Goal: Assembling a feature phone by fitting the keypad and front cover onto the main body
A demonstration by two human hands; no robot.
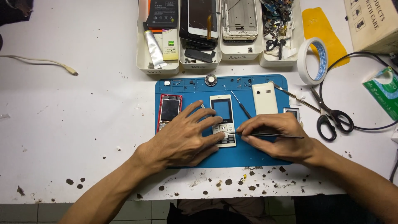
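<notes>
White bench (83,95), chipped with dark spots along the front edge. Blue work mat (244,155). White phone front cover (223,120) with blue-tinted screen window, grey-white keys. Red-framed circuit board (169,110) with black screen. Cream-white back cover (265,98). Black tweezers (269,135) in the right hand (277,137). Thin screwdriver (241,105), black grip, silver shaft. Black-handled scissors (331,118). White tape roll (313,61), blue printing inside the core. Yellow cloth (321,31). Off-white trays (199,62); silver tube (154,47) in the left one. Black cable (365,124). White cable (37,61) on the left side. Green and white packet (383,89). Beige cardboard box (371,20) with black print.
</notes>
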